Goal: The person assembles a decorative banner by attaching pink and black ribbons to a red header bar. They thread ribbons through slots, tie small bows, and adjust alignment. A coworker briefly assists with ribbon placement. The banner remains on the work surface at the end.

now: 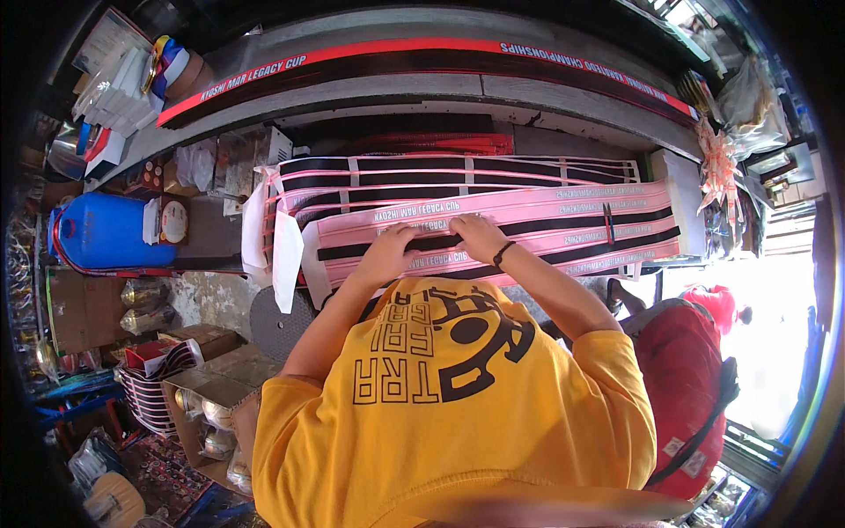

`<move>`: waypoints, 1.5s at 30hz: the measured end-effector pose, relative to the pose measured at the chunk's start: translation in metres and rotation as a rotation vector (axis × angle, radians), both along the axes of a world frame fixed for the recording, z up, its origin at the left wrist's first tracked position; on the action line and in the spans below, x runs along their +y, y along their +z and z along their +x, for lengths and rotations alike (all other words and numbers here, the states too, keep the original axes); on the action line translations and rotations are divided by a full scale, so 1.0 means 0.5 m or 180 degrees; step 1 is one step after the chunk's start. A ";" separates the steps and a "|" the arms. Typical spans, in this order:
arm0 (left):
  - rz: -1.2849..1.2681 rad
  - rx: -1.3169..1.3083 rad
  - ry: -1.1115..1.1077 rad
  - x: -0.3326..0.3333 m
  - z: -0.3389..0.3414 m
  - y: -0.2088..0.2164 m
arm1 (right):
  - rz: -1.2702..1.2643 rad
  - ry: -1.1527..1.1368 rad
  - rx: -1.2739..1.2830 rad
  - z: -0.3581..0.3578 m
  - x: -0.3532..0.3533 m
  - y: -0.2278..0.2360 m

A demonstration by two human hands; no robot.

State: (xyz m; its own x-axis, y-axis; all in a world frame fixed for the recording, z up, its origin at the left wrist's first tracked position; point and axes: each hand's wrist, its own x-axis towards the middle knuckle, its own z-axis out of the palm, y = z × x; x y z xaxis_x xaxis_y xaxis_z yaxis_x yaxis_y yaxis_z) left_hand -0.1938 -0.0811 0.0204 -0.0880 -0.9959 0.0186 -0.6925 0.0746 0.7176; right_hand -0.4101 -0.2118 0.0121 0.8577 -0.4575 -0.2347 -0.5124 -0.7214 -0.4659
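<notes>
2 hands on strips (cluttered room)

Head view, upright and unmirrored, from the left fisheye camera of a head-worn pair. The lens looks steeply down and forward: the wearer's yellow shirt lies nearest, the left hand and right hand near mid-field. Coverage is wide; beyond, a long red band bows across the upper field.
</notes>
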 end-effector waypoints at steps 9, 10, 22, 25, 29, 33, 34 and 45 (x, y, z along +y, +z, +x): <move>-0.0283 -0.0702 -0.0014 -0.012 -0.060 -0.022 | -0.0651 0.0211 -0.0120 -0.003 0.003 0.025; -0.0284 -0.0587 0.0026 -0.014 -0.060 -0.014 | -0.0614 0.0164 -0.0146 0.002 -0.006 0.034; 0.0432 0.0250 0.0230 -0.034 0.099 0.309 | 0.0288 0.0199 -0.1040 -0.045 -0.174 0.343; 0.0368 0.0160 0.0308 0.006 0.183 0.389 | 0.0399 -0.0228 -0.0855 -0.081 -0.205 0.422; 0.0457 0.0684 0.1044 0.045 0.248 0.437 | 0.0757 -0.0561 -0.0909 -0.098 -0.212 0.469; 0.0005 0.1467 0.0989 0.066 0.260 0.451 | 0.1230 -0.0507 -0.0894 -0.080 -0.204 0.483; -0.0103 0.1469 0.0983 0.069 0.256 0.452 | 0.1190 -0.0446 -0.0876 -0.073 -0.201 0.484; -0.1887 0.2234 0.2554 0.146 0.470 0.578 | 0.1717 -0.0225 -0.0768 -0.118 -0.249 0.526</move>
State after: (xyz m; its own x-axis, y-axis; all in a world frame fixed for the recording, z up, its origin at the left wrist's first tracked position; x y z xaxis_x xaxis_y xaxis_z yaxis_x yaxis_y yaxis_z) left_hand 0.0413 -0.0083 0.3094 0.7602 -0.5839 0.2848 -0.1680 0.2468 0.9544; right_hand -0.4689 -0.3360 0.2750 0.8875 -0.3858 -0.2521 -0.3846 -0.3184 -0.8664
